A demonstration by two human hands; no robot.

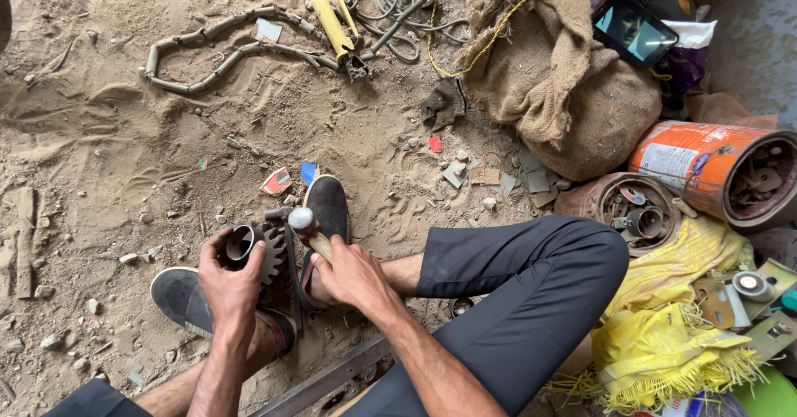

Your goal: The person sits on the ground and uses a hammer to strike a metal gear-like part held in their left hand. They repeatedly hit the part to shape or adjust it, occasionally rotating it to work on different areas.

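Left hand (231, 288) grip around 1 toothed gear (264, 255), right hand (353, 277) grip clenching 1 hammer (305, 226), 2 sandals (328, 209)

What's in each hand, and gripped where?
Left hand grips the toothed gear around its hub and rim. Right hand holds the hammer by its wooden handle, close below the metal head.

Head-worn view, steeply downward, close
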